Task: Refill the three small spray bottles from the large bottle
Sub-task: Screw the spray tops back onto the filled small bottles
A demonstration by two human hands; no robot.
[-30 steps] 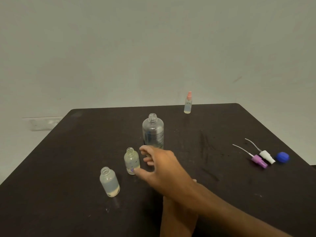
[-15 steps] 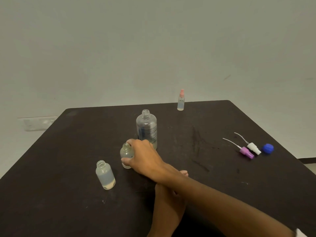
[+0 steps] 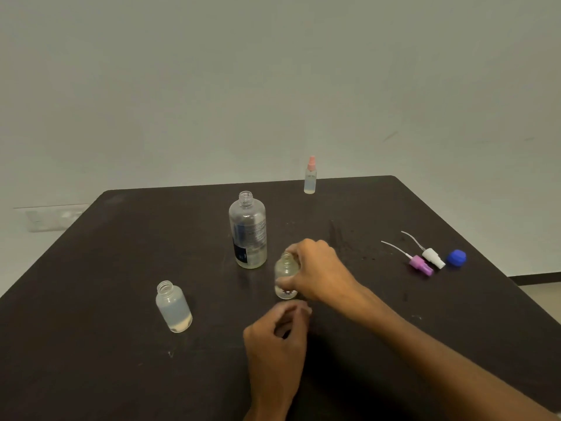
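Observation:
The large clear bottle [image 3: 248, 230] stands uncapped in the middle of the dark table [image 3: 91, 268], with a little liquid at its bottom. My right hand [image 3: 315, 270] grips a small clear open bottle [image 3: 283, 276] just right of it, fingers round its neck and side. A second small open bottle [image 3: 173, 305], cloudy, stands to the left. A third small bottle [image 3: 310, 177] with a pink spray top stands at the far edge. My left hand [image 3: 277, 341] hovers below the held bottle, fingers loosely curled, holding nothing.
A purple spray head [image 3: 420, 265] and a white spray head [image 3: 434, 257], each with a thin tube, lie at the right beside a blue cap [image 3: 456, 258]. The table's right edge runs close behind them. A pale wall rises behind the table.
My right hand closed round the small clear bottle and carried it from the large bottle's left front to its right front. My left hand came out from under the right forearm.

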